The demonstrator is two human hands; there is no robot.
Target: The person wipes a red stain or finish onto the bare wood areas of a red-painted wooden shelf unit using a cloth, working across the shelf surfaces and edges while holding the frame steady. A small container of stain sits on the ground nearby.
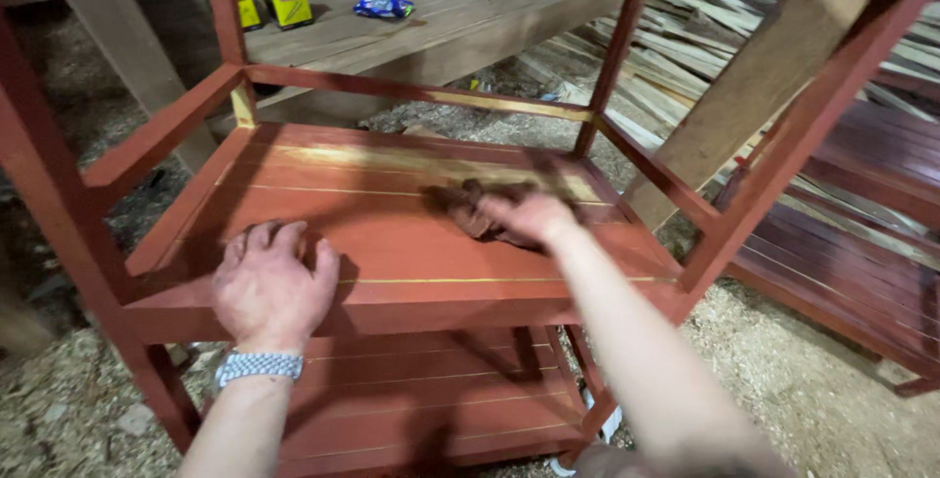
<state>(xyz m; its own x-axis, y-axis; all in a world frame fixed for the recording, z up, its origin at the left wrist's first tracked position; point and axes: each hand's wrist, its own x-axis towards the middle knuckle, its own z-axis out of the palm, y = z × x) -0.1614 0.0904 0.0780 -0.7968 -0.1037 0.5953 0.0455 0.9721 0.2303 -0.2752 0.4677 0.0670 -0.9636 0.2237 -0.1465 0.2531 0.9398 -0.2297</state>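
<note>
Red-stained wooden shelf rack (411,262), slatted middle shelf, long axis left-right across frame, slats running the same way. Left hand (269,282) flat on the shelf's front-left part, palm down, fingers spread, gripping nothing; metal watch (258,366) on the wrist. Right hand (529,215) closed on a dark stained rag (470,206), pressed onto the shelf right of centre; rag blurred, partly under the fingers, shape hard to make out. Lower shelf partly hidden by both forearms. Rack top cut off by frame edge. Behind: workbench (509,8) with yellow box (289,0). Sawdust floor (803,390).
</note>
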